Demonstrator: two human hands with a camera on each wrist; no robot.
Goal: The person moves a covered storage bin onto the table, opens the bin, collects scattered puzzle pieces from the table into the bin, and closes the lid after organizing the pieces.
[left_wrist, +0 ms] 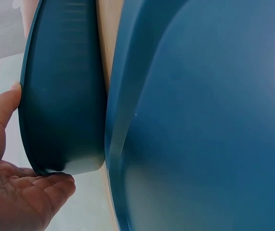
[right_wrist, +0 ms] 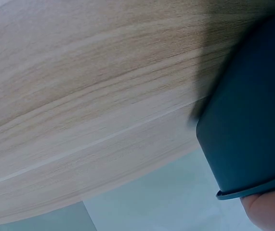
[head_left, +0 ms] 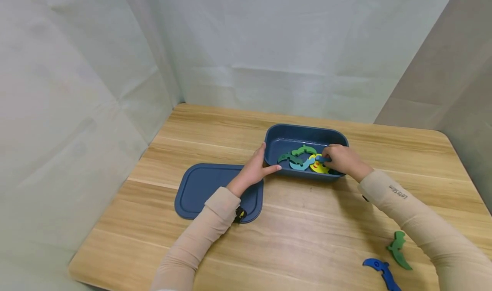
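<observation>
A dark blue box [head_left: 276, 133] stands on the wooden table [head_left: 307, 222] and holds several flat curved pieces in green, teal and yellow [head_left: 303, 157]. My left hand [head_left: 256, 169] rests with straight fingers against the box's left end; in the left wrist view thumb and palm [left_wrist: 12, 187] bracket the box wall [left_wrist: 62, 106]. My right hand [head_left: 343, 159] reaches into the box's right side and pinches a small blue piece [head_left: 322, 159] above the yellow one. The right wrist view shows only the box's outer wall [right_wrist: 248, 139] and table.
The box's blue lid [head_left: 200, 188] lies flat left of the box, under my left forearm. A green piece [head_left: 397, 249] and a blue piece [head_left: 380, 270] lie on the table near the front right. White cloth walls stand at the back and left.
</observation>
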